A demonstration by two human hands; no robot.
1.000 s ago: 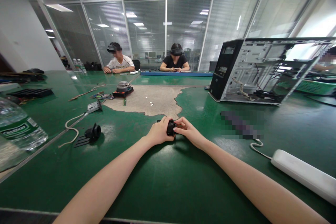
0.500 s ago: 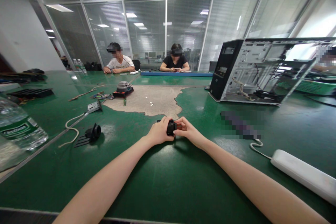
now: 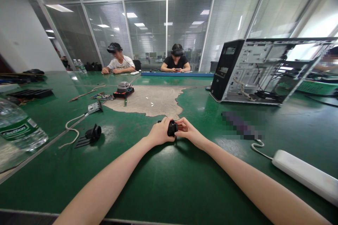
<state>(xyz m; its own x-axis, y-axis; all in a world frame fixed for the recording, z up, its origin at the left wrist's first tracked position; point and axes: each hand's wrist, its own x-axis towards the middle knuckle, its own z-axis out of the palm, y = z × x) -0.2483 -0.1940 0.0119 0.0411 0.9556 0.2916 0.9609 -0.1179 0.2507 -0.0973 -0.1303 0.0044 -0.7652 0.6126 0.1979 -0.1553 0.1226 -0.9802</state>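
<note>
A small black plastic part [image 3: 172, 128] with a rounded end is held between my two hands, low over the green table [image 3: 158, 182]. My left hand [image 3: 160, 132] wraps round it from the left, covering much of its body. From the right, the bent fingertips and thumb of my right hand [image 3: 188, 128] pinch its exposed end. The exact kind of part cannot be made out. Off to the left lies another black plastic piece [image 3: 93, 133] with a round end and thin prongs. Behind it is a metal bracket [image 3: 94, 107] with a pale cable.
An open computer case [image 3: 229, 72] stands at the right. A white power strip [image 3: 303, 172] lies nearer me, and a water bottle [image 3: 19, 126] is at the left edge. Beyond my hands, a black-and-red cooler-like part [image 3: 124, 90] sits by a bare patch. Two people sit across the table.
</note>
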